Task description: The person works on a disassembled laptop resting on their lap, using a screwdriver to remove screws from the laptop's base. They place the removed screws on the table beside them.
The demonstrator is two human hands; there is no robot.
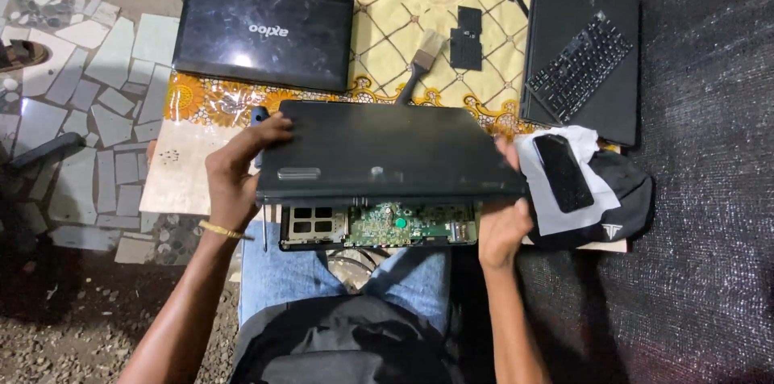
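Hands, left hand (234, 178) and right hand (501, 227), grip flat matte-black laptop shell (387, 150).

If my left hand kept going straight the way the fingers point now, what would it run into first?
The left hand already grips the edge of the dark laptop case, fingers pointing right and away across it. Going on, it would likely slide over the case towards the paintbrush; depth is unclear.
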